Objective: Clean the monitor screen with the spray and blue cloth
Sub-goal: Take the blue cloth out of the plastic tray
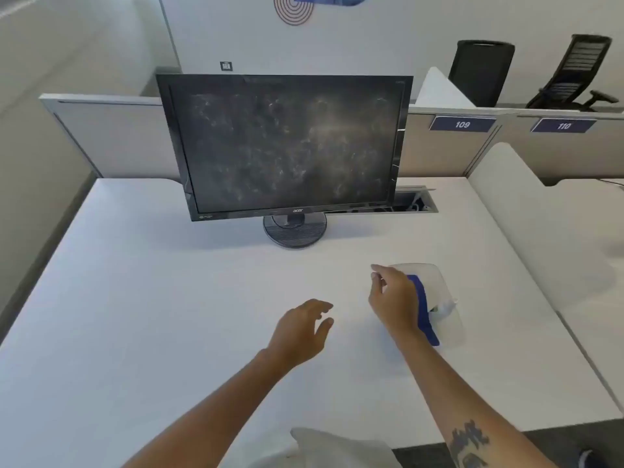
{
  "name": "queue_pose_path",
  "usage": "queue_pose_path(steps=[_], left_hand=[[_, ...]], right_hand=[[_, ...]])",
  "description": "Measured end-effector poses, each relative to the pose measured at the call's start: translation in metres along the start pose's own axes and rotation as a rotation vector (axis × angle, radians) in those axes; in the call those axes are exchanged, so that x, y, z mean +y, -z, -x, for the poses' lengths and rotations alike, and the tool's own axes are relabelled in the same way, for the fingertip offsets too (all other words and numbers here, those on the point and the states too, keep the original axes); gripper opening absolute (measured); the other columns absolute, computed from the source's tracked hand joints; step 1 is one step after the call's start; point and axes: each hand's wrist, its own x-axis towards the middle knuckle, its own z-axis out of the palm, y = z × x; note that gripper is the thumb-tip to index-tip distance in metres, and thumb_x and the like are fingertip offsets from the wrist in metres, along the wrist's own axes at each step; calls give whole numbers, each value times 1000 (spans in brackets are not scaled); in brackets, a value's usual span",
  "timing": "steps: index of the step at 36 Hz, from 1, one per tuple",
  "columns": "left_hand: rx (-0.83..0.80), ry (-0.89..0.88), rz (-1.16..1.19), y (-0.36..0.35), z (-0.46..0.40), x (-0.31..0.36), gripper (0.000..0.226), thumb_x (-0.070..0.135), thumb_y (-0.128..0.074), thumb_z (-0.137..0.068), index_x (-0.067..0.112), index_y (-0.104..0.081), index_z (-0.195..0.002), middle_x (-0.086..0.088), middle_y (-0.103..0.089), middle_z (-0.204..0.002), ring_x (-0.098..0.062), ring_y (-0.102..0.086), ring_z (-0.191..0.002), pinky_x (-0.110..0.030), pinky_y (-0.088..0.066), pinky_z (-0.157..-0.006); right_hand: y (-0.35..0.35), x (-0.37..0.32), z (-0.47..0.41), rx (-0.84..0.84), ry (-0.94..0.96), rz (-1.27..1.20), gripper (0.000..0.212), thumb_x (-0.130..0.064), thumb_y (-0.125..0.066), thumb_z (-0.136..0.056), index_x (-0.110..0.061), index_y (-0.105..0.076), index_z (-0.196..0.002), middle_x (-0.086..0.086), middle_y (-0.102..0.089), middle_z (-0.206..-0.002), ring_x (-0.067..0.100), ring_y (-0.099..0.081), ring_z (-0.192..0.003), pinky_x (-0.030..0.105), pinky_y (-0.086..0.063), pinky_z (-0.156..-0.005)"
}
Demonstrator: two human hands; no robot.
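Neither hand has hold of anything: the right hand (393, 300) hangs with fingers loosely spread above the blue cloth (423, 307), and whether it touches the cloth I cannot tell, while the left hand (302, 329) hovers open over the bare middle of the white desk (152, 315), fingers slightly curled. Lying on its side just beyond the right hand, toward the desk's right edge, is a clear spray bottle (435, 292) with a white trigger head, the cloth tucked against its near side; no label on it can be read. At the back of the desk, near the middle of the far edge, stands a black monitor (287, 146) on a round base, its screen off and mottled all over with pale smears and dust. Small silver lettering on the lower bezel reads "acer". Just behind its right lower corner a cable hatch (413, 202) in the desk lies open. On the low partition behind, two dark blue plates carry white numbers: "109" (462, 124) and "110" (563, 126). Past the partition stand two black office chairs (481, 70). A dark tattoo (469, 440) marks the right forearm, its design unreadable.
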Motion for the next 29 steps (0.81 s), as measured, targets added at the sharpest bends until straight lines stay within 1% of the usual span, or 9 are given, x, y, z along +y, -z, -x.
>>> queue_pose_path(steps=[4,7,10,14,19,22,24,26,29], left_hand=[[-139,-22,43,-18,-14,26,42,38,-62,-106,25,-62,-146,12,-65,-143,-7,-67,-120,-33,-55,-101],[-254,-45,36,-33,-24,42,53,40,-61,-107,24,-51,-157,6,-56,-157,-14,-60,-136,-34,-50,-111],[-365,-55,7,-46,-32,56,66,41,-58,-108,24,-34,-167,2,-40,-171,-19,-44,-153,-38,-38,-125],[-440,-72,31,-63,-34,70,78,40,-59,-109,25,-18,-172,0,-26,-178,-22,-31,-161,-40,-30,-130],[-508,-120,53,-79,-36,78,83,38,-61,-107,25,-12,-173,1,-19,-180,-23,-29,-162,-41,-30,-130],[-523,-135,54,-87,-37,79,83,38,-61,-107,24,-12,-173,1,-17,-180,-23,-29,-162,-41,-30,-130],[-515,-127,55,-91,-38,79,82,38,-61,-108,24,-12,-173,1,-18,-180,-23,-29,-162,-40,-30,-131],[-509,-117,59,-93,-37,79,81,37,-60,-108,25,-12,-173,1,-18,-180,-23,-29,-162,-39,-30,-130],[-508,-102,63,-94,-37,80,80,37,-60,-109,27,-13,-172,3,-19,-180,-23,-31,-161,-39,-31,-128]], right_hand=[[20,19,-13,26,-220,-43,26,-5,-62,-105,-2,-78,-125,12,-79,-122,31,-72,-113,32,-54,-94],[26,42,-18,-57,-339,9,36,-11,-63,-106,-5,-68,-141,13,-71,-137,33,-69,-119,37,-55,-97],[29,63,-21,-179,-448,100,48,-19,-59,-110,-7,-51,-156,13,-53,-156,37,-62,-134,48,-55,-106],[29,83,-22,-318,-544,154,58,-21,-57,-111,-6,-35,-163,18,-43,-162,41,-54,-141,49,-51,-108],[25,97,-24,-399,-602,156,62,-20,-54,-112,-3,-29,-165,20,-45,-162,42,-52,-144,48,-47,-111],[22,101,-26,-411,-619,139,63,-20,-53,-112,-4,-26,-166,19,-49,-159,40,-55,-141,46,-48,-110],[20,102,-27,-409,-630,134,64,-19,-52,-112,-5,-24,-167,19,-54,-154,40,-60,-134,45,-52,-105],[19,103,-28,-417,-651,129,65,-21,-52,-112,-5,-21,-167,19,-62,-144,39,-68,-120,45,-59,-98],[18,103,-29,-410,-679,109,61,-21,-55,-110,-4,-28,-162,20,-66,-135,39,-72,-112,48,-62,-96]])
